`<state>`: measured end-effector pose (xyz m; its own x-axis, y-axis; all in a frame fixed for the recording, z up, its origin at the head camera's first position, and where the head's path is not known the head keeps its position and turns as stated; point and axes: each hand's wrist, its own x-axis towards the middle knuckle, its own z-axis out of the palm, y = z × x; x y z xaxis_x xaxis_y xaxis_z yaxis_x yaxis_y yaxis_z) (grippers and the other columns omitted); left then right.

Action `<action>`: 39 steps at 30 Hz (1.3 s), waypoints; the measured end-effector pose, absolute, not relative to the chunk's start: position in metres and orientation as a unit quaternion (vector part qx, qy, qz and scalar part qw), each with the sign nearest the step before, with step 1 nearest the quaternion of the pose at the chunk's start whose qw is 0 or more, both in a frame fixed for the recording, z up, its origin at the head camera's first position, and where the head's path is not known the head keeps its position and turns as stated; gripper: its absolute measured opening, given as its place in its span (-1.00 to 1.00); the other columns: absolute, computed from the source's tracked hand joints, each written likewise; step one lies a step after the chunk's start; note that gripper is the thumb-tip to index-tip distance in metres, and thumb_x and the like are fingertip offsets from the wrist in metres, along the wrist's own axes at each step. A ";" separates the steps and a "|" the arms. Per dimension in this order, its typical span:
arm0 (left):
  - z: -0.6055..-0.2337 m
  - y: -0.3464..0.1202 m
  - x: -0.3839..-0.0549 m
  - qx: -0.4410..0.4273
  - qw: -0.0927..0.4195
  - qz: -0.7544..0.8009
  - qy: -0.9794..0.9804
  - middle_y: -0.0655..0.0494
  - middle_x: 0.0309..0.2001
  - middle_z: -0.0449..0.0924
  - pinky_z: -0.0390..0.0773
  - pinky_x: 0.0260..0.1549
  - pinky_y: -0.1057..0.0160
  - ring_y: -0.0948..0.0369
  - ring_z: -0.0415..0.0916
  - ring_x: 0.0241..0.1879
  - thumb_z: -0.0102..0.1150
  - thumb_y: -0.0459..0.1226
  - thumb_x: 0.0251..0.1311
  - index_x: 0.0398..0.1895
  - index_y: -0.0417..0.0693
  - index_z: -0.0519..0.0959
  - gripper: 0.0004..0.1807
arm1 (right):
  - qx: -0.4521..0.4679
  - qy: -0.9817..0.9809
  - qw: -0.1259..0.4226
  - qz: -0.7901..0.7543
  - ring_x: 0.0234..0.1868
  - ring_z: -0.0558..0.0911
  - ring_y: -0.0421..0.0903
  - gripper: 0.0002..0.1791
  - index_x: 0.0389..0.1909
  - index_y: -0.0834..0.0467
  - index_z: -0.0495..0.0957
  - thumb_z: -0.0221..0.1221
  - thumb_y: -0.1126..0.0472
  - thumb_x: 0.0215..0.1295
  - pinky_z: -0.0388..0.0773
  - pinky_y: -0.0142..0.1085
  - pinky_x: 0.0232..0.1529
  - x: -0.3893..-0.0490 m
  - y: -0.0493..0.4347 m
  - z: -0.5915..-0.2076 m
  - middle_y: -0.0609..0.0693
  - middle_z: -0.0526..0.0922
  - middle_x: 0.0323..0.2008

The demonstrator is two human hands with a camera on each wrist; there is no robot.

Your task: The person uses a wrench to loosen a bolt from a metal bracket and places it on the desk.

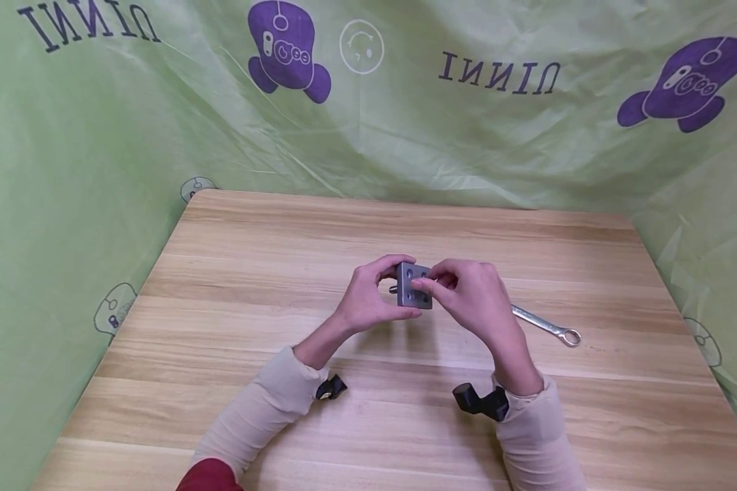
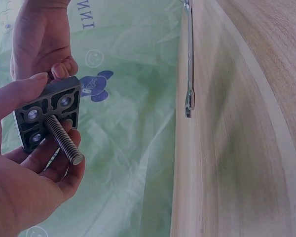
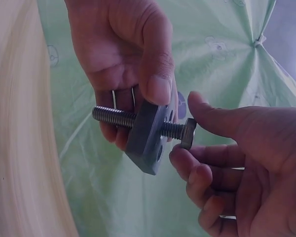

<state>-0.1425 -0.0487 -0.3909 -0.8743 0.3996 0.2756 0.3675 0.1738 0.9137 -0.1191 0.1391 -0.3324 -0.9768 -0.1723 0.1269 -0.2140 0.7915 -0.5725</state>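
My left hand [image 1: 368, 299] grips a square grey plate [image 3: 142, 140] by its edges, thumb on one side and fingers on the other, raised above the table. Holes sit near the plate's corners, and its ribbed back faces the left wrist view. Through the middle runs a metal hex bolt; its threaded shank [image 2: 64, 139] sticks out of the back. On the other side the hex head [image 3: 189, 133] stands off from the plate with thread showing between. Thumb and curled forefinger of my right hand [image 1: 479, 300] are around that head.
A combination wrench [image 1: 543, 323] lies on the wooden table [image 1: 270, 273] to the right, partly hidden behind the right hand. Black wrist devices [image 1: 482, 404] hang at both sleeves. A green printed curtain [image 1: 368, 150] encloses the table at the back and sides.
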 end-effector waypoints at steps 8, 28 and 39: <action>-0.390 -0.049 -0.143 0.252 0.011 0.587 0.769 -0.16 0.02 0.71 0.57 0.15 0.02 -0.01 0.68 -0.05 0.61 -0.39 -0.30 0.18 -0.24 0.53 -0.20 | 0.164 -0.933 0.088 0.308 -0.53 0.55 -0.20 -0.79 -0.30 0.19 0.78 0.43 0.12 0.15 0.42 -0.43 -0.49 -0.118 0.139 -0.336 0.00 0.73 -0.52; -0.390 -0.050 -0.144 0.256 0.006 0.588 0.767 -0.15 0.01 0.70 0.56 0.12 0.20 0.03 0.66 -0.08 0.61 -0.39 -0.29 0.17 -0.25 0.53 -0.21 | 0.298 -0.896 0.127 0.304 -0.38 0.67 -0.14 -0.78 -0.30 0.23 0.76 0.38 0.51 0.01 0.67 -0.25 -0.35 -0.117 0.146 -0.336 0.08 0.74 -0.21; -0.391 -0.049 -0.144 0.253 0.010 0.592 0.765 -0.19 0.00 0.71 0.59 0.13 0.09 -0.02 0.67 -0.06 0.60 -0.41 -0.29 0.18 -0.29 0.52 -0.20 | 0.243 -0.906 0.132 0.321 -0.35 0.64 -0.12 -0.67 -0.11 0.19 0.73 0.46 0.16 0.10 0.51 -0.32 -0.42 -0.117 0.146 -0.335 0.05 0.75 -0.18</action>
<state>-0.1442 -0.0492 -0.3912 -0.8723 0.3980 0.2842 0.3748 0.1707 0.9112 -0.1173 0.1457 -0.3352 -0.8470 -0.3555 0.3952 -0.5251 0.6757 -0.5174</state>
